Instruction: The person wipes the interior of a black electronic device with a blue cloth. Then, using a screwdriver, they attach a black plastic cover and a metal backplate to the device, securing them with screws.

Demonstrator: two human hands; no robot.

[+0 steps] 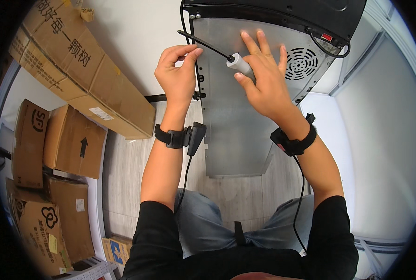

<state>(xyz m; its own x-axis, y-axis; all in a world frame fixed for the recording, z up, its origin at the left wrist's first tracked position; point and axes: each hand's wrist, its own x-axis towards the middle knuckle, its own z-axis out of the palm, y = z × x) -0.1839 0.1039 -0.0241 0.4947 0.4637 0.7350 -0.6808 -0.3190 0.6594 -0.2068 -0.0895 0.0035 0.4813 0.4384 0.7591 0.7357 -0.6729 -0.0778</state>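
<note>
A screwdriver with a pale handle and a long black shaft sits in my right hand, held between thumb and palm. Three fingers of that hand stretch out against a grey metal panel, the side of a tall appliance with a black top. The shaft points up and to the left. My left hand is by the panel's left edge, thumb and forefinger pinched just below the shaft. Whatever may be between those fingertips is too small to tell.
A round slotted vent and a red switch with a black cable are at the panel's right. Tall cardboard boxes lean at the left, with more cartons below. A white partition stands at the right.
</note>
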